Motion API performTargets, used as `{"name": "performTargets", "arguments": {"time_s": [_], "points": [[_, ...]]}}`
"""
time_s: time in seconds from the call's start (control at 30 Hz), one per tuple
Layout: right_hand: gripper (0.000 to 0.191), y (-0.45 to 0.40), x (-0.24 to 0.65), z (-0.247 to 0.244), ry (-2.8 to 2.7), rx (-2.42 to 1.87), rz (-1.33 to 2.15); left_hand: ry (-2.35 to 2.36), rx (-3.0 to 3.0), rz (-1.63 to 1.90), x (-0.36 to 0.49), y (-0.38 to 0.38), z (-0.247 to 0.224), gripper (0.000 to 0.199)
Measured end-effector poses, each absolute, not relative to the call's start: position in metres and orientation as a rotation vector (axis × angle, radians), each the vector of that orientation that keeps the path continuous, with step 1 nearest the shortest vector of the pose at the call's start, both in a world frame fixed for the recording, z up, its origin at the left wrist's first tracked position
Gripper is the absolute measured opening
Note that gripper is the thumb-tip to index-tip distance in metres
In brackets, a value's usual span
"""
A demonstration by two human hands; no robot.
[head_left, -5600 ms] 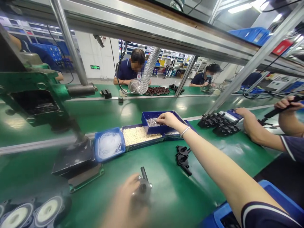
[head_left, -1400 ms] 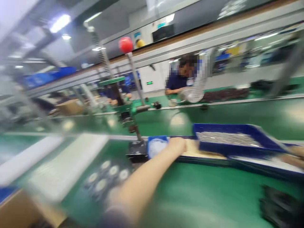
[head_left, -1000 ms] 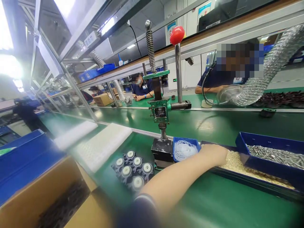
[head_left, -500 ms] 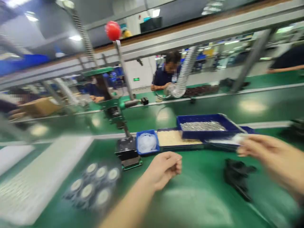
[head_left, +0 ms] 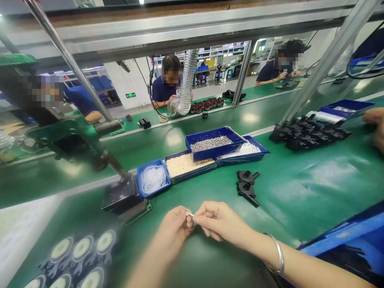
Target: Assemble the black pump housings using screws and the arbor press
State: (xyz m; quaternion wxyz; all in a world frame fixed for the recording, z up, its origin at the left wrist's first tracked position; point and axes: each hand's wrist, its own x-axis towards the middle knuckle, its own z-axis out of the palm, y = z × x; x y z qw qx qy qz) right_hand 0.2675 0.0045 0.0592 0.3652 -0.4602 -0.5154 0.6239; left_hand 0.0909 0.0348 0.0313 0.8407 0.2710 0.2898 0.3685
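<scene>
My left hand (head_left: pixel 176 225) pinches a small cream ring-shaped piece (head_left: pixel 187 213) between thumb and fingers. Against it, my right hand (head_left: pixel 220 221) holds a thin whitish pin (head_left: pixel 191 215) by its end, so the two pieces meet at the fingertips. Beyond the hands stand a blue tray of small cream pieces (head_left: pixel 186 165), a blue tray of metal pins (head_left: pixel 211 143) on top of its neighbours, and a tray of white pieces (head_left: pixel 247 149). A small blue box (head_left: pixel 153 178) holds clear thin loops. Two black plastic housings (head_left: pixel 247 187) lie to the right.
A hand press (head_left: pixel 120 196) stands at left, close to several black parts with pale discs (head_left: pixel 82 249). More black housings (head_left: pixel 312 132) lie at right, near another person's hand (head_left: pixel 376 124). A blue bin (head_left: pixel 345 240) is at lower right. Co-workers sit across the bench.
My right hand has come from the trays at right to meet my left hand, bringing the whitish pin. The camera view has turned to the right and downward.
</scene>
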Motion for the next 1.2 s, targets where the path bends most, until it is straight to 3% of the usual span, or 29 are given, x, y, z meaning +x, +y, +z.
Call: {"name": "performTargets", "arguments": {"time_s": [0.53,0.77,0.9,1.03,1.2], "points": [[0.041,0.004,0.260,0.049,-1.000,-1.007,1.828,0.742,0.566,0.879,0.099,0.032,0.026,0.033],[0.041,-0.002,0.262,0.045,-1.151,-0.968,1.727,0.944,1.025,0.958,0.099,0.022,0.021,0.032],[0.036,0.000,0.311,0.052,-1.248,-1.171,1.325,0.834,1.017,0.978,0.102,0.016,0.022,0.052],[0.042,-0.001,0.379,0.050,-1.103,-1.550,0.931,0.871,1.112,0.931,0.105,0.013,0.019,0.047],[0.043,-0.011,0.377,0.048,-1.153,-1.387,1.302,0.891,1.279,0.784,0.110,0.011,0.013,0.068]]}}
